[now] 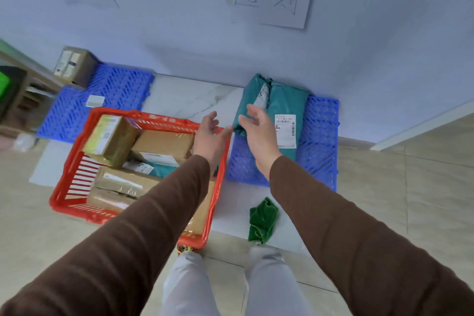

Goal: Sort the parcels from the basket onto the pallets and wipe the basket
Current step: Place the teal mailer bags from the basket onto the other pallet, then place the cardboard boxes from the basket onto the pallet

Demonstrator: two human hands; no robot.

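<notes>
1. A green cloth [263, 220] is lying on the floor near your legs, beside the red basket [64, 187], which is holding brown boxes [161, 145].
2. Your left hand [209, 136] is hovering over the basket's far rim, grip loose, holding nothing.
3. Your right hand [259, 131], fingers spread, is hanging in front of the teal parcels [284, 102] lying on the right blue pallet [320, 136].
4. One box [74, 65] is sitting on the left blue pallet [115, 92].

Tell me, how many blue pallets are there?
2: one blue pallet left by the wall behind the red basket, the other pallet right, under green parcels.
</notes>
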